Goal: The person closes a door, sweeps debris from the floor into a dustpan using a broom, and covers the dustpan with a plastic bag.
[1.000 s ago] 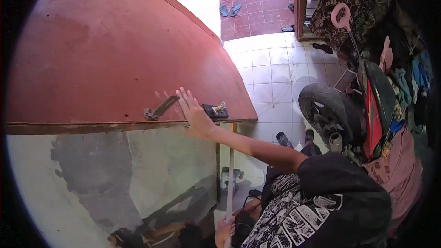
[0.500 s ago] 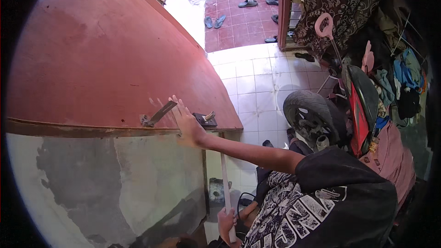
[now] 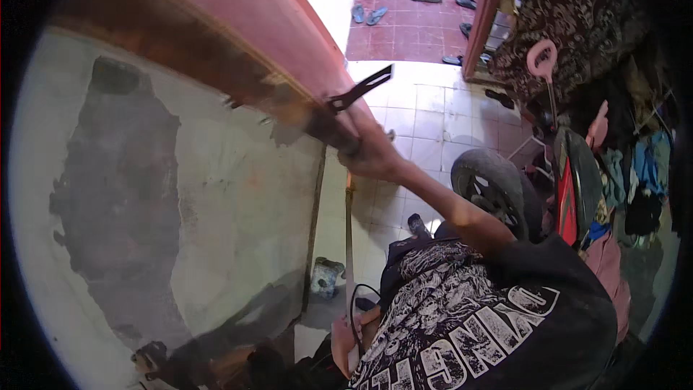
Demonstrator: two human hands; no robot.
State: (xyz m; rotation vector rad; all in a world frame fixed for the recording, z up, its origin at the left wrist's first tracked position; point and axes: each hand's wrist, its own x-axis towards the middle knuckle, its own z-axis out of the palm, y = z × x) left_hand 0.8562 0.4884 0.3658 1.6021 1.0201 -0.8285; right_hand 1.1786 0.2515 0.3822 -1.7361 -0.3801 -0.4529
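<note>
Right hand [image 3: 372, 148] outstretched at door edge [image 3: 209, 61]

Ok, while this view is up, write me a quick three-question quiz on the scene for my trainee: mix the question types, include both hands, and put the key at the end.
1. True or false: the right hand is at the edge of the reddish door panel.
2. Pick one. In the picture, the black tyre stands:
A. to the left of the door panel
B. to the right of the right hand
C. on the red tiles outside
3. What does the left hand hold?

Key:
1. True.
2. B.
3. A pale pole, low in the view.
</note>
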